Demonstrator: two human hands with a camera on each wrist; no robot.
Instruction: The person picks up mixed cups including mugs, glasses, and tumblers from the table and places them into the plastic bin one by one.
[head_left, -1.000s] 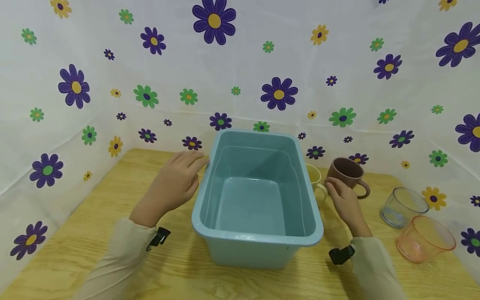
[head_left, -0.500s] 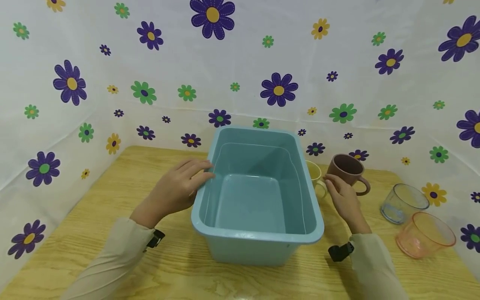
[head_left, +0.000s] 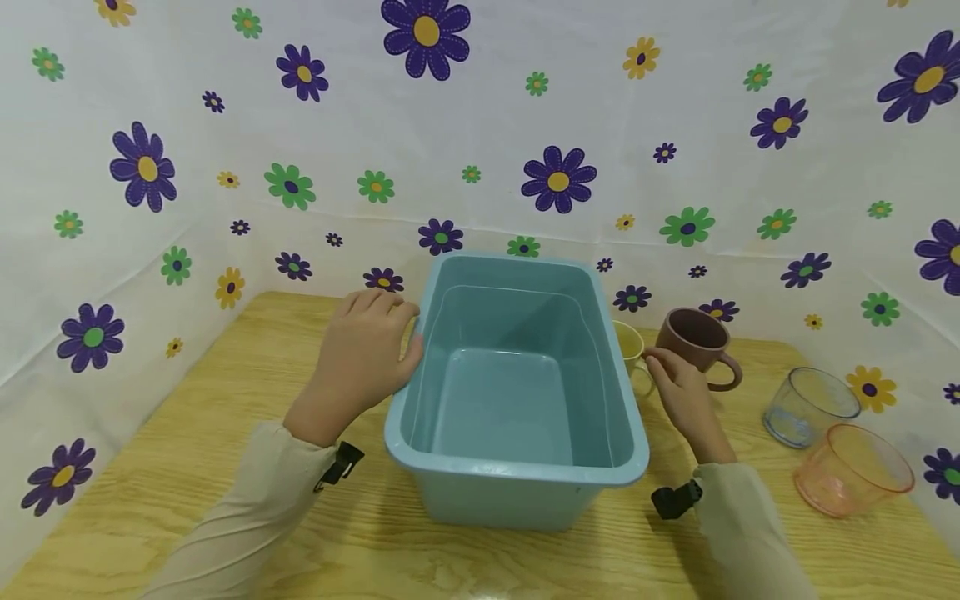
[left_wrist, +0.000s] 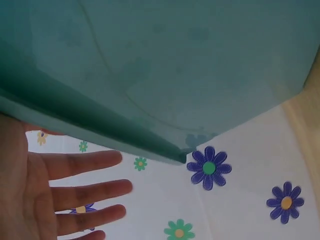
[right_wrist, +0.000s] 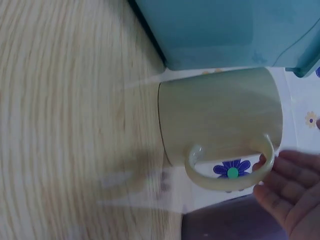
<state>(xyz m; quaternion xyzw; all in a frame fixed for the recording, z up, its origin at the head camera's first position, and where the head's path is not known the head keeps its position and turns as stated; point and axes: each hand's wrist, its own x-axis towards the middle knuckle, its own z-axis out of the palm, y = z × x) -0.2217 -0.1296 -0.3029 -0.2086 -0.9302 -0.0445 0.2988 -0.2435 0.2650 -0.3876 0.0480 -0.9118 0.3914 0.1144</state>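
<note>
A pale blue-green plastic tub (head_left: 517, 473) stands upright in the middle of the wooden table. My left hand (head_left: 363, 354) is at its left rim, the thumb beside the edge; in the left wrist view its fingers (left_wrist: 92, 191) stretch out straight below the rim. On the tub's right side stands a cream-yellow mug (right_wrist: 220, 117), partly hidden by the tub in the head view. My right hand (head_left: 686, 400) is at this mug's handle, its relaxed fingertips (right_wrist: 272, 197) against or very close to it. Just behind that hand is a brown mug (head_left: 693, 329).
Farther right on the wooden table (head_left: 187, 408) are a clear bluish glass (head_left: 810, 408) and a clear orange glass (head_left: 851, 475). A white curtain (head_left: 480, 125) printed with flowers surrounds the table at the back and sides.
My left hand first came over the tub's left rim, then drew back up and outward with its fingers now outside. The right hand has barely moved; tub and mugs stay put.
</note>
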